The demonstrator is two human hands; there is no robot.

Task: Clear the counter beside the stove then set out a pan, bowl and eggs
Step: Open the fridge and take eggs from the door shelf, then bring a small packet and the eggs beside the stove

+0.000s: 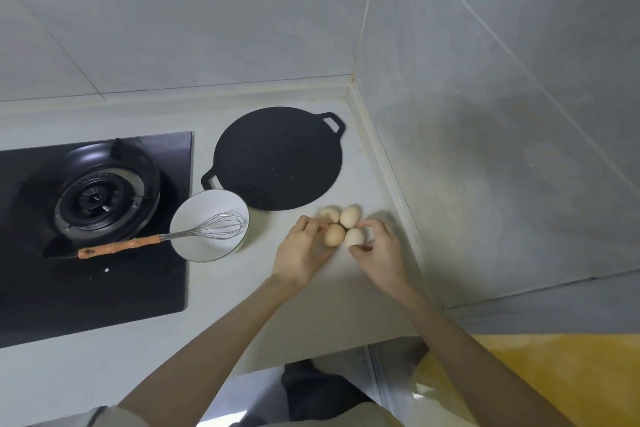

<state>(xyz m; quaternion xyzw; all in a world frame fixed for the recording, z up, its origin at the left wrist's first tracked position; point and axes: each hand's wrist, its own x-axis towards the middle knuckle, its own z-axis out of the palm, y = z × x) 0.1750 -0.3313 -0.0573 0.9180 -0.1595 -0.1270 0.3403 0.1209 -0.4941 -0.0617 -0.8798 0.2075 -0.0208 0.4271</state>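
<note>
Several pale brown eggs lie in a tight cluster on the light counter, just in front of a flat black speckled pan with two loop handles. My left hand touches the cluster from the left, its fingers against the front-left egg. From the right, my right hand curls its fingertips around the front-right egg. Left of the eggs, a white bowl stands at the stove's edge with a wire whisk lying across it.
A black gas stove with one burner fills the left side; the whisk's orange handle juts over it. Grey tiled walls close the counter at the back and right. The counter's front edge runs below my forearms, with the floor and a yellow surface beyond.
</note>
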